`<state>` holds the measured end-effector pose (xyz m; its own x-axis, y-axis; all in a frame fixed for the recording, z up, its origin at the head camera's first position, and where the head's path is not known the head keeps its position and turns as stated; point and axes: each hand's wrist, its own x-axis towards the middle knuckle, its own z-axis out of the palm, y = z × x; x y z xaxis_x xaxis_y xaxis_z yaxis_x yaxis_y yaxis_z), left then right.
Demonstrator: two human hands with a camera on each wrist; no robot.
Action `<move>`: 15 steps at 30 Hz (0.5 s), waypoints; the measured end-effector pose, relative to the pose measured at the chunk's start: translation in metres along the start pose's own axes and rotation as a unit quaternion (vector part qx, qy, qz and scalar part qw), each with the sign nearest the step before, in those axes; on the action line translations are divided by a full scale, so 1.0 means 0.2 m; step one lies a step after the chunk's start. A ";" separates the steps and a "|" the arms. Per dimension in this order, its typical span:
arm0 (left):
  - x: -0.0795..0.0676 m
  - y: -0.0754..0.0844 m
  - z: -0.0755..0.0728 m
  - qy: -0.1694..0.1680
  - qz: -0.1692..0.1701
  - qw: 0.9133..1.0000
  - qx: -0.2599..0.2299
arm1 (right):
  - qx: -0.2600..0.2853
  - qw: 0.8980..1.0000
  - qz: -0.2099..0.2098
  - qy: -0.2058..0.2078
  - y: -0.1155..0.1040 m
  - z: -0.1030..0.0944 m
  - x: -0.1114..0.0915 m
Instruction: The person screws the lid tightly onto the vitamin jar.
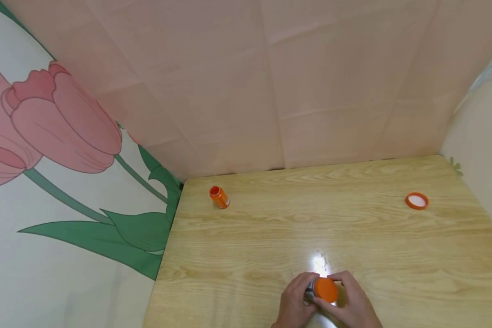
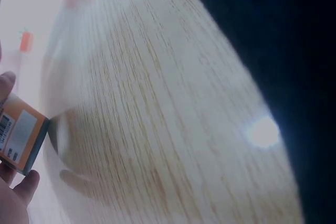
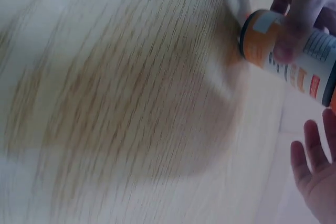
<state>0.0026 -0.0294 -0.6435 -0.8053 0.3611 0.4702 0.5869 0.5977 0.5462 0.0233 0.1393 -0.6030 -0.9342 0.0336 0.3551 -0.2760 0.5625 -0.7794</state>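
Low in the head view, both hands are around a canister with an orange lid (image 1: 325, 290) tilted toward the camera. My left hand (image 1: 297, 298) grips its body. The thumb and index finger of my right hand (image 1: 352, 300) pinch the lid's rim from opposite sides. The right wrist view shows the white and orange labelled canister (image 3: 289, 51), with the left thumb pressed on its side. Only a sliver of lid shows there. A barcode is visible on the canister (image 2: 21, 135) in the left wrist view, where its other end is cut off.
An orange bottle (image 1: 219, 197) with an uncovered mouth stands at the far left of the wooden table (image 1: 270, 228). Far right lies an orange cap (image 1: 417, 201), its white inside facing up. A beige cloth (image 1: 229, 91) hangs behind, and a tulip-patterned panel (image 1: 65, 118) borders the left.
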 end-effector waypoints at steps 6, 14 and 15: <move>0.00 -0.01 0.00 0.004 0.009 1.000 -0.001 | 0.024 0.989 -0.141 -0.031 0.06 -0.03 0.03; 0.00 -0.02 0.01 0.009 0.019 1.000 0.005 | -0.007 0.988 -0.151 -0.032 0.06 -0.05 0.04; 0.00 -0.01 0.01 0.009 0.018 1.000 0.007 | -0.011 0.990 -0.138 -0.025 0.05 -0.05 0.04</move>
<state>0.0011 -0.0294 -0.6472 -0.7815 0.3696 0.5027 0.6147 0.5940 0.5189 0.0158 0.1534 -0.6040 -0.8339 -0.1652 0.5266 -0.5183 0.5623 -0.6444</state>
